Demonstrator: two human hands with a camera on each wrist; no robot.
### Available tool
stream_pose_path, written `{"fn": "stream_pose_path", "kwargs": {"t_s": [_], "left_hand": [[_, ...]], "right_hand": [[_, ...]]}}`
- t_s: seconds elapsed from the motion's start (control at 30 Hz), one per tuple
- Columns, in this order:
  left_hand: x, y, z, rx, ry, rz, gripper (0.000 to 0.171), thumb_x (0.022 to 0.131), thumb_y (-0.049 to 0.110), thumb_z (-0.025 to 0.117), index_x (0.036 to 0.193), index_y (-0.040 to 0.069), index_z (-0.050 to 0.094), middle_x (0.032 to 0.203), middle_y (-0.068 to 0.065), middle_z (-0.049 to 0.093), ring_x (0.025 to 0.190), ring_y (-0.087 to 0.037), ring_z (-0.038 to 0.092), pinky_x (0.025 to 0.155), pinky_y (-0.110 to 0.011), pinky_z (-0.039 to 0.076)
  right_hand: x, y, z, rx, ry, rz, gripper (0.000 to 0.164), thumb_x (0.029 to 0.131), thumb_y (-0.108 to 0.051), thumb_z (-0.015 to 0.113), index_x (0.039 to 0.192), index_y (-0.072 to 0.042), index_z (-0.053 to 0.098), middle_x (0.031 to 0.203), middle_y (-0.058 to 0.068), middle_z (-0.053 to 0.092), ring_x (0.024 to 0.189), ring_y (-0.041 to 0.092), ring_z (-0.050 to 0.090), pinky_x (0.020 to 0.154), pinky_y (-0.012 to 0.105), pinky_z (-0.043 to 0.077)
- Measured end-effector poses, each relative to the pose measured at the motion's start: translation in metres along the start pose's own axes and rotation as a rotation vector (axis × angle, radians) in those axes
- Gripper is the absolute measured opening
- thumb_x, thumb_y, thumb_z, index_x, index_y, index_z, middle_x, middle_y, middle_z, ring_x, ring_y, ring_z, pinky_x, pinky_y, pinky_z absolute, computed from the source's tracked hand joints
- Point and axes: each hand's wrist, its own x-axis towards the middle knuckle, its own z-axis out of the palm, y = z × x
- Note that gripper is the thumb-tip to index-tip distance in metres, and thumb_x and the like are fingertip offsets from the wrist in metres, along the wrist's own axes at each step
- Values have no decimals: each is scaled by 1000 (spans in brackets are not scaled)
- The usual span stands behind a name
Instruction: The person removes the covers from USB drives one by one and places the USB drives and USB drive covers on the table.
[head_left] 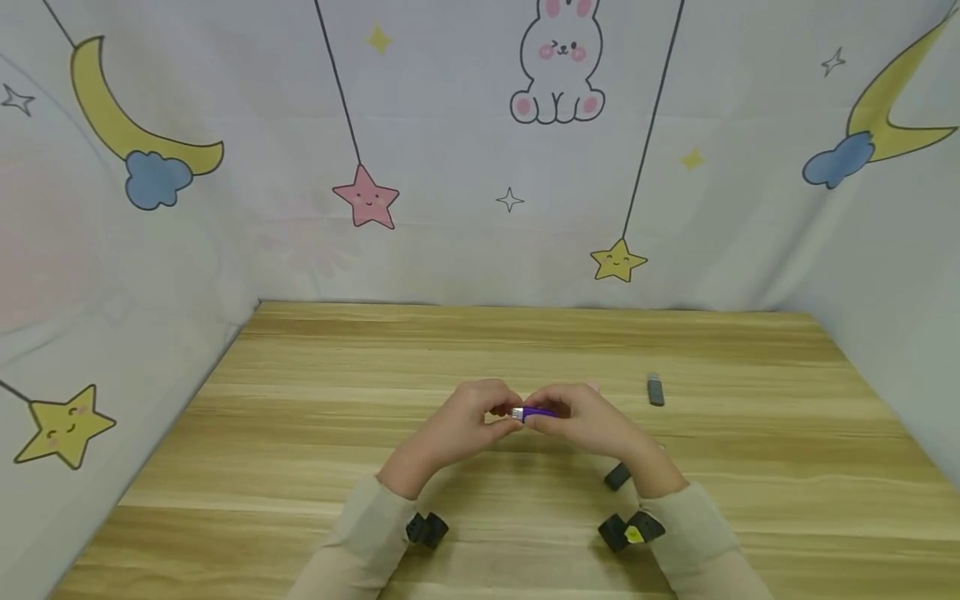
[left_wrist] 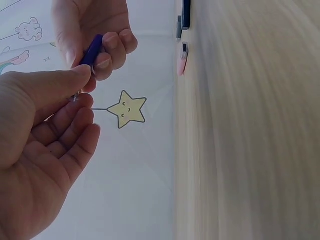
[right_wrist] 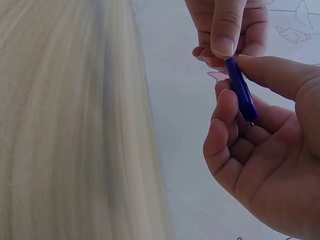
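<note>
Both hands meet over the middle of the table, holding a purple USB flash drive [head_left: 542,412] between them. My right hand [head_left: 588,417] pinches its purple body between thumb and fingers. At the silver plug end, my left hand [head_left: 468,421] grips with thumb and forefinger. The right wrist view shows the drive's purple body [right_wrist: 241,92] slanting up to the left thumb, which covers the plug. In the left wrist view the purple body [left_wrist: 92,51] rises from the left fingertips toward the right hand, the plug mostly hidden.
A grey USB drive [head_left: 656,389] lies on the wooden table [head_left: 337,358] to the right. Another dark drive [head_left: 618,476] is partly covered by the right wrist. A pink drive [left_wrist: 182,62] lies beyond the right hand. Behind the table hangs a printed cloth [head_left: 450,167].
</note>
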Motion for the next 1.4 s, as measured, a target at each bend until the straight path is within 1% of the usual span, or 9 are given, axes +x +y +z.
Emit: {"fn": "stream_pose_path", "kwargs": {"t_s": [0.13,0.43,0.53,0.7,0.83,0.93,1.03,1.3,1.4], "left_hand": [[0,0,1,-8,5,2,14,87,6,70,101,3,71,91,-4,67,81,-11,56,74,-33,54],[0,-2,2,-5,11,26,14,87,5,70,101,2,71,92,-5,68,81,-12,58,74,-34,55],[0,-3,2,-5,13,29,14,87,4,71,101,2,71,92,-5,68,82,-12,59,74,-34,55],[-1,-5,3,-6,10,36,15,86,4,71,101,2,71,93,-6,69,83,-13,61,75,-34,55],[-1,-6,2,-32,16,40,14,85,3,71,99,2,71,93,-6,69,83,-13,62,75,-33,55],[-2,-7,2,-53,19,41,14,85,3,71,99,2,72,93,-6,69,83,-13,62,76,-30,55],[-2,-9,1,-62,19,39,14,85,2,71,99,2,72,93,-6,70,83,-13,62,76,-27,54],[-3,-13,1,-76,19,30,15,85,1,71,100,2,73,93,-7,70,83,-13,61,76,-26,54],[-4,-14,1,-78,18,30,15,85,1,71,100,2,73,93,-7,71,83,-13,62,76,-26,54]], "right_hand": [[1,2,1,26,-9,27,25,95,-24,63,111,-5,67,104,5,67,88,17,59,74,27,53],[2,6,2,96,-20,102,27,95,-25,62,112,-5,67,100,5,65,87,19,58,75,33,52],[3,8,3,129,-24,118,27,95,-25,61,112,-4,67,97,5,65,84,19,56,73,33,51],[3,8,3,164,-36,103,27,96,-22,61,111,0,66,88,5,61,75,16,51,63,28,45],[3,8,3,186,-37,87,27,96,-19,60,112,2,66,85,9,59,71,14,49,60,24,42],[4,10,5,200,-37,71,26,97,-17,59,113,3,66,86,14,59,70,14,49,60,23,42],[5,11,7,199,-33,51,26,97,-16,59,113,3,66,86,15,59,70,13,49,60,23,43],[7,14,11,191,-25,6,24,97,-14,58,112,4,66,83,15,57,72,13,50,63,24,45],[7,15,11,186,-30,-5,24,98,-13,57,112,4,66,86,17,58,72,13,51,63,24,46]]}}
